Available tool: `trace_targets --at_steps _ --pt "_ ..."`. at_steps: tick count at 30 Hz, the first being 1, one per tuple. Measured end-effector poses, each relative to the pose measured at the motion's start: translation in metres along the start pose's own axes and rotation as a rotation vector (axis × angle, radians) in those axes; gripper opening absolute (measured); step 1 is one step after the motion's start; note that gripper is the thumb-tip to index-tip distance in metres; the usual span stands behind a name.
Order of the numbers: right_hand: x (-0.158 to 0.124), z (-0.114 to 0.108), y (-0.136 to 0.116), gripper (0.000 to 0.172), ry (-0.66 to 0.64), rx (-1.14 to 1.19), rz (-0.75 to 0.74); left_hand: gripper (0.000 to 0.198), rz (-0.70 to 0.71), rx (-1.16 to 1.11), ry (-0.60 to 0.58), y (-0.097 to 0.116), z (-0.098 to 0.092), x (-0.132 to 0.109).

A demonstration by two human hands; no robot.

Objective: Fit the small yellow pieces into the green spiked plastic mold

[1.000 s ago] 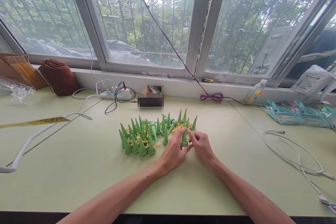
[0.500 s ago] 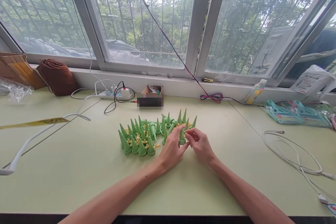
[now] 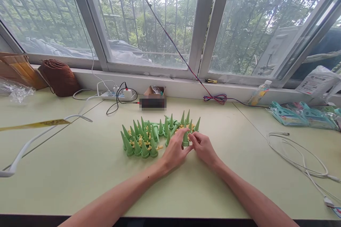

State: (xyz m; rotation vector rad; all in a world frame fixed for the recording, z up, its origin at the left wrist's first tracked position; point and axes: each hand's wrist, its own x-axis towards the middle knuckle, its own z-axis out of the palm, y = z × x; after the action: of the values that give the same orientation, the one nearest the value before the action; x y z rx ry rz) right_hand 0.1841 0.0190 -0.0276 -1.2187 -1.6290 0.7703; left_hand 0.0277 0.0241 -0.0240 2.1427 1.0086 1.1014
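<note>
My left hand (image 3: 176, 149) is closed around a green watering spike (image 3: 185, 139), which stands point up with its round base between thumb and fingers. Beside it on the right, my right hand (image 3: 203, 147) pinches its fingertips together at the side of this spike. What is in that pinch is too small and covered to make out. Left of my hands stands a group of green spikes (image 3: 137, 148) with small yellow valves (image 3: 159, 147) among them. More spikes and yellow pieces lie just behind my fingers, partly hidden by them.
A power strip (image 3: 108, 95), an open small cardboard box (image 3: 157, 91) and a blurred dark block (image 3: 152, 103) are at the back. White cables (image 3: 298, 159) lie at right, near teal packaged items (image 3: 289, 115) and a bottle (image 3: 259, 94). A brown pouch (image 3: 60, 78) stands left.
My right fingers have shifted very slightly against the spike in my left hand. The view has moved a little; the rest stays in place.
</note>
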Motion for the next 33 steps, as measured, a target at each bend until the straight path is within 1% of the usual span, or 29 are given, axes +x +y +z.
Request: trace_targets --at_steps 5,12,19,28,33 --pt "0.0006 -0.0008 0.0006 0.046 0.001 -0.012 -0.027 0.043 -0.01 -0.125 -0.085 0.0028 0.0008 -0.0009" --pt "0.0007 -0.0033 0.0009 0.045 0.041 0.012 -0.037 0.036 -0.008 -0.176 -0.085 0.0064 -0.0005 0.0006" --pt "0.0023 -0.0046 0.0047 0.045 0.048 -0.013 -0.037 0.033 0.008 -0.117 -0.075 0.0011 0.0003 0.0009" --pt "0.0039 -0.003 0.0067 0.049 0.033 0.037 -0.016 0.048 0.029 -0.046 -0.069 0.0011 0.0015 -0.0023" --pt "0.0049 -0.0025 0.0066 0.05 0.04 0.03 -0.028 0.043 0.076 0.008 -0.073 0.0007 0.0039 -0.0034"
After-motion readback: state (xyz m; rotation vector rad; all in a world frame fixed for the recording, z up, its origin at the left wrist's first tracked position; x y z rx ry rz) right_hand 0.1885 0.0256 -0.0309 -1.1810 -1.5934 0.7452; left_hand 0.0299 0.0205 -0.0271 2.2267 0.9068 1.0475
